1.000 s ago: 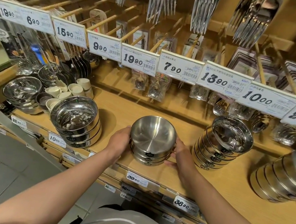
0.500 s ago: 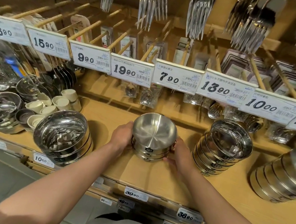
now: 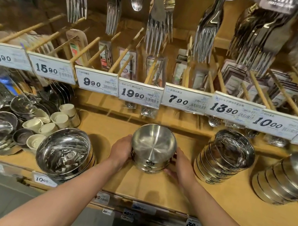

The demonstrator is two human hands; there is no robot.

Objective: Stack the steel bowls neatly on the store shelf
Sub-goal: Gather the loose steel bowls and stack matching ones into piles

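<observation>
A: At mid-shelf: left hand (image 3: 121, 150) and right hand (image 3: 182, 167) clasped on opposite sides of the small stack of steel bowls (image 3: 153, 149). Palms pressed to the walls, fingers wrapped around the lower bowls. Stack upright, seated on the wooden shelf (image 3: 152, 185).

B: Clearance?

A: Bare board on either side of the hands. Nearest to the left, a wide polished bowl stack (image 3: 63, 153), near the front lip and apart from the left wrist. To the right, a taller bowl stack (image 3: 224, 160), leaning slightly, just beyond the right hand, not touching. Further right, a tilted row of bowls (image 3: 289, 180). Open board ahead, up to the back ledge under the price tags (image 3: 185, 101). Forks (image 3: 157, 28) hanging well above.

B: Change from half a second back?

A: Same two-handed grip. Stack set slightly further back from the front edge, with more bare board showing before it. Neighbouring stacks unmoved.
</observation>
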